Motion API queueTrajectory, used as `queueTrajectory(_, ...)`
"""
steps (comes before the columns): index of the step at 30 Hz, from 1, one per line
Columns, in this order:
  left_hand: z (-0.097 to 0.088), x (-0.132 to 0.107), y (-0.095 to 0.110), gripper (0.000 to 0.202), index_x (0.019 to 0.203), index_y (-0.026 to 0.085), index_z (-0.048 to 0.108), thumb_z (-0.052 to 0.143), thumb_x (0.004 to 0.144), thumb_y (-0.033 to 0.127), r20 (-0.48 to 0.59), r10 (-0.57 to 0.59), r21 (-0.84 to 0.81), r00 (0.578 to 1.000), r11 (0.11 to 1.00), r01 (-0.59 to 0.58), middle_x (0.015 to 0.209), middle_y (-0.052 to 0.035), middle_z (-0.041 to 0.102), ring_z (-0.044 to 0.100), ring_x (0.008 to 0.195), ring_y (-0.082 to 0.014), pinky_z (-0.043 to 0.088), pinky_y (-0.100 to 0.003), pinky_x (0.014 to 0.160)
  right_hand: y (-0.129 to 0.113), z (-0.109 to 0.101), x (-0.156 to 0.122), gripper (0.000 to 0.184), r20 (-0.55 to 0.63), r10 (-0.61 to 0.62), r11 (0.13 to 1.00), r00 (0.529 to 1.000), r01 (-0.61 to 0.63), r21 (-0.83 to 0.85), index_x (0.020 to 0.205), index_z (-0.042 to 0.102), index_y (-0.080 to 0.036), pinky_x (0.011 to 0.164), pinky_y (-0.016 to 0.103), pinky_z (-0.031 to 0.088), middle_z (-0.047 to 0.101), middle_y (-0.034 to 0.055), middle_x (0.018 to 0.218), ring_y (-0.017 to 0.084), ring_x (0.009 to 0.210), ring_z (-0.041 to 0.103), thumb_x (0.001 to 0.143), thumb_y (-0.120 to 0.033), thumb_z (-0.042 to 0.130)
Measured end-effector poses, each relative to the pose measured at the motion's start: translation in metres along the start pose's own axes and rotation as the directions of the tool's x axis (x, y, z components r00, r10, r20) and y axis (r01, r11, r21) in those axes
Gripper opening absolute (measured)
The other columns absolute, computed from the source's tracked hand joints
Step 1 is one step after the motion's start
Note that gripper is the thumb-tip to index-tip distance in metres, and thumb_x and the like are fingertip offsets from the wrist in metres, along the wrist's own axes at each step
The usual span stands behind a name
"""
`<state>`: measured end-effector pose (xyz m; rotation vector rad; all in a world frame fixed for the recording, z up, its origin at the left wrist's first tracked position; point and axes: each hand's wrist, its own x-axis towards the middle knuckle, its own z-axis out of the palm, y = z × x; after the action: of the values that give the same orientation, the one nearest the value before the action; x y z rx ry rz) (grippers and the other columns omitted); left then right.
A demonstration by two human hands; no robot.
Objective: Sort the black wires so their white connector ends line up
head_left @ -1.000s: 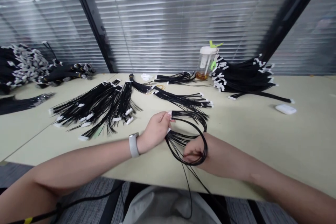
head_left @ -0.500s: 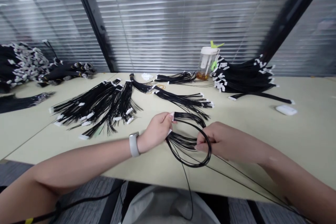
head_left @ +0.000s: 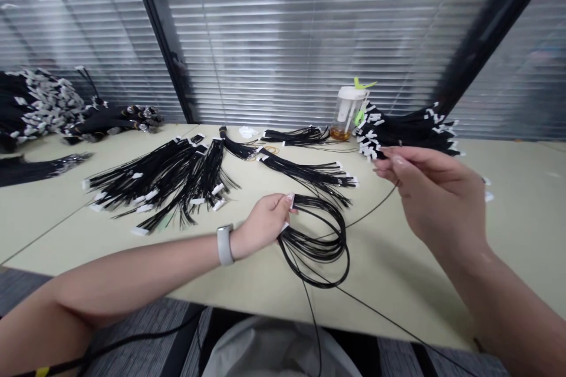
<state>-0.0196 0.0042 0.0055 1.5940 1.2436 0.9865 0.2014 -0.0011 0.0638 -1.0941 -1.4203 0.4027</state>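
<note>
My left hand [head_left: 264,223], with a white band on the wrist, is closed on a looped bundle of thin black wires [head_left: 322,237] that rests on the pale table [head_left: 420,259]. My right hand [head_left: 431,188] is raised above the table to the right, its fingertips pinched on one black wire strand [head_left: 374,208] that runs down and left into the loop. More loose strands hang from the loop over the table's near edge toward my lap.
Fanned bundles of black wires with white connectors [head_left: 168,179] lie at the left and centre. A large heap of the same wires [head_left: 409,129] sits at the back right beside a clear lidded cup [head_left: 347,112]. More wire heaps [head_left: 39,106] fill the far left.
My right hand left the loop and rose up and to the right, drawing one strand out with it. My left hand kept its hold on the bundle.
</note>
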Motion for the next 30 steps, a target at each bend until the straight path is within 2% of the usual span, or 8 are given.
queueTrajectory(2, 0.0, 0.0, 0.0, 0.046, 0.064, 0.014, 0.054, 0.036, 0.082, 0.053, 0.01, 0.004, -0.002, 1.0, 1.0, -0.004, 0.047, 0.0036, 0.044, 0.039, 0.043, -0.0089, 0.032, -0.022, 0.044, -0.003, 0.006, -0.005, 0.026, 0.008, 0.047, 0.991, 0.999, -0.047, 0.123, 0.106, 0.055, -0.025, 0.058, 0.028, 0.05, 0.064, 0.0003, 0.076, 0.012, 0.058, 0.059, 0.081, -0.032, 0.053)
queueTrajectory(5, 0.0, -0.001, 0.001, 0.046, 0.063, 0.014, 0.053, 0.036, 0.083, 0.051, 0.005, 0.015, 0.0, 1.0, 1.0, -0.015, 0.048, 0.0032, 0.046, 0.04, 0.044, -0.0092, 0.032, -0.022, 0.046, -0.006, 0.016, -0.015, 0.02, 0.243, 0.091, 0.996, 0.966, -0.086, -0.031, 0.097, 0.059, -0.022, 0.051, 0.024, 0.047, 0.061, -0.0011, 0.066, 0.01, 0.049, 0.054, 0.079, -0.029, 0.056)
queueTrajectory(9, 0.0, -0.004, 0.001, 0.043, 0.063, 0.013, 0.052, 0.036, 0.084, 0.048, 0.024, 0.067, 0.0, 0.997, 0.998, -0.067, 0.049, 0.0034, 0.046, 0.04, 0.047, -0.0087, 0.033, -0.021, 0.048, -0.001, 0.029, -0.027, 0.014, 0.473, -0.015, 0.98, 0.881, 0.107, -0.17, 0.078, 0.067, -0.019, 0.063, 0.025, 0.047, 0.063, 0.0026, 0.076, 0.013, 0.068, 0.059, 0.08, -0.023, 0.053)
queueTrajectory(12, 0.0, -0.006, 0.001, 0.042, 0.06, 0.014, 0.05, 0.036, 0.085, 0.045, 0.045, 0.12, 0.005, 0.992, 0.993, -0.121, 0.049, 0.0042, 0.044, 0.038, 0.047, -0.008, 0.032, -0.02, 0.048, 0.005, 0.038, -0.034, 0.017, 0.484, -0.061, 0.968, 0.873, 0.17, -0.185, 0.087, 0.067, -0.02, 0.065, 0.025, 0.046, 0.064, 0.0018, 0.077, 0.013, 0.071, 0.059, 0.078, -0.019, 0.053)
queueTrajectory(15, 0.0, -0.007, 0.003, 0.042, 0.056, 0.014, 0.047, 0.036, 0.086, 0.041, 0.06, 0.15, 0.019, 0.987, 0.988, -0.151, 0.048, 0.0044, 0.043, 0.038, 0.047, -0.0078, 0.033, -0.02, 0.05, 0.005, 0.042, -0.04, 0.017, 0.45, 0.01, 0.977, 0.893, 0.087, -0.195, 0.092, 0.064, -0.022, 0.058, 0.023, 0.045, 0.064, -0.0022, 0.068, 0.011, 0.059, 0.057, 0.077, -0.021, 0.055)
queueTrajectory(19, 0.001, -0.009, 0.006, 0.041, 0.055, 0.014, 0.047, 0.036, 0.087, 0.037, 0.09, 0.154, 0.038, 0.984, 0.987, -0.158, 0.047, 0.0046, 0.042, 0.038, 0.047, -0.0075, 0.032, -0.02, 0.05, 0.001, 0.045, -0.042, 0.006, 0.448, 0.107, 0.978, 0.888, -0.014, -0.206, 0.075, 0.055, -0.02, 0.055, 0.022, 0.043, 0.063, -0.0036, 0.063, 0.011, 0.057, 0.058, 0.073, -0.024, 0.059)
queueTrajectory(23, 0.002, -0.01, 0.009, 0.039, 0.054, 0.014, 0.046, 0.036, 0.087, 0.034, 0.109, 0.171, 0.056, 0.979, 0.983, -0.177, 0.048, 0.0046, 0.042, 0.039, 0.048, -0.0075, 0.033, -0.02, 0.051, 0.0, 0.048, -0.041, 0.018, 0.456, 0.16, 0.969, 0.875, -0.05, -0.244, 0.067, 0.046, -0.02, 0.053, 0.023, 0.041, 0.061, -0.0034, 0.06, 0.012, 0.055, 0.056, 0.071, -0.029, 0.061)
queueTrajectory(30, 0.002, -0.011, 0.01, 0.037, 0.056, 0.014, 0.046, 0.037, 0.087, 0.031, 0.142, 0.207, 0.068, 0.968, 0.974, -0.218, 0.05, 0.0045, 0.043, 0.039, 0.05, -0.0075, 0.033, -0.02, 0.053, 0.003, 0.052, -0.038, 0.023, 0.473, 0.236, 0.959, 0.849, -0.125, -0.253, 0.064, 0.046, -0.02, 0.049, 0.022, 0.037, 0.059, -0.0034, 0.057, 0.011, 0.052, 0.052, 0.068, -0.034, 0.063)
